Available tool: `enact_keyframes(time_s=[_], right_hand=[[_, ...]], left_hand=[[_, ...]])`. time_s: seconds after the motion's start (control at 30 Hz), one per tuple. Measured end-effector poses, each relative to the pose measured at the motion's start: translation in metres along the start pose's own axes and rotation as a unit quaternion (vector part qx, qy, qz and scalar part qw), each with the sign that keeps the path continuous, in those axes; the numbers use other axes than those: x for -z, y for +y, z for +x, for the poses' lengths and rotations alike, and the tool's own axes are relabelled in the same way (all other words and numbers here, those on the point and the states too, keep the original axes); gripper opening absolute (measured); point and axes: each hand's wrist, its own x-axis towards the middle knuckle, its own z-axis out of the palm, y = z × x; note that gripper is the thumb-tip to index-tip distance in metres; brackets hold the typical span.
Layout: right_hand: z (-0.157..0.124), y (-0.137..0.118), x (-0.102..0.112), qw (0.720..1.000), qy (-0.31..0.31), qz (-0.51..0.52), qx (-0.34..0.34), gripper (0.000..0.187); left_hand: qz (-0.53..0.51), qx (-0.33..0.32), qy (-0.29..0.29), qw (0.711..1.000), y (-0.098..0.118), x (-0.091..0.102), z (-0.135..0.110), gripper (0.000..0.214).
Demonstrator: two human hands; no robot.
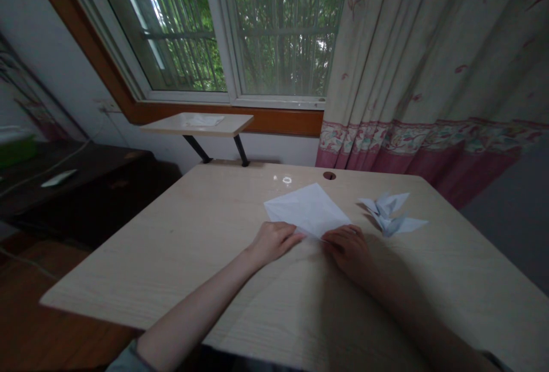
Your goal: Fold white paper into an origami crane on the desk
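Observation:
A white paper sheet (306, 208) lies flat on the pale wooden table (193, 246), turned like a diamond. My left hand (274, 240) rests at its near edge, fingers together and pressing on the paper's lower left side. My right hand (348, 246) is curled at the paper's near corner, fingertips pinching or pressing that corner. To the right of the sheet lies a folded white paper figure (390, 212) with pointed wings, touched by neither hand.
A small hole (329, 175) sits in the table's far edge. Behind it a small shelf (199, 123) stands under the window. A flowered curtain (429, 75) hangs at right. A dark cabinet (77, 183) stands at left.

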Motion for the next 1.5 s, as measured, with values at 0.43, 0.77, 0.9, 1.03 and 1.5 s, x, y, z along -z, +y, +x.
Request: enact_keyframes(time_s=[0.43,0.77,0.9,1.03,1.5], right_hand=[[0.001,0.001,0.003,0.998,-0.037,-0.033,-0.038,0.022],[-0.001,0.007,-0.006,0.991,-0.039,-0.094,-0.085,0.029],[0.001,0.008,-0.008,0.991,-0.042,-0.094,-0.088,0.030],[0.001,0.009,-0.009,0.992,-0.035,-0.095,-0.076,0.027],[-0.005,0.019,-0.016,0.995,-0.004,-0.091,-0.047,0.011]], left_hand=[[-0.024,0.135,-0.027,0.990,-0.002,-0.002,0.003,0.050],[0.030,0.203,-0.049,0.978,-0.002,0.000,0.006,0.035],[0.005,0.204,-0.029,0.978,0.000,0.005,0.006,0.024],[-0.028,0.124,0.048,0.991,0.002,0.005,0.006,0.035],[0.113,-0.113,0.025,0.987,0.006,0.009,0.006,0.041]])
